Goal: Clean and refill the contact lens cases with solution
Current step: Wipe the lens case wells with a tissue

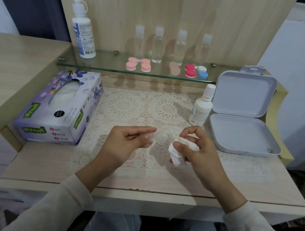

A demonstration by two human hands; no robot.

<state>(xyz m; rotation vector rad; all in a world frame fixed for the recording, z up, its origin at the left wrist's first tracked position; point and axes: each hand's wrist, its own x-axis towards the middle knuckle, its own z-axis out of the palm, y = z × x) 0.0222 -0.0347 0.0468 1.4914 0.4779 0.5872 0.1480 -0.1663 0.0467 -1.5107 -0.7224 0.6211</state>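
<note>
Left grip (129, 141) pinches clear lens case (161, 138) at fingertips; right grip (194, 148), just beside, clutches crumpled tissue (177, 153).

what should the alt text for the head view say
A person's left hand pinches a small clear round cup while the right hand holds a crumpled white tissue beside it, over a lace mat. A tissue box sits left, an open white box right, and coloured lens cases line a glass shelf behind.

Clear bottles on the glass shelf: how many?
4 clear bottles, upright in a row at the back of the glass shelf: first, second, third, fourth, left to right. None looks hidden.
</note>
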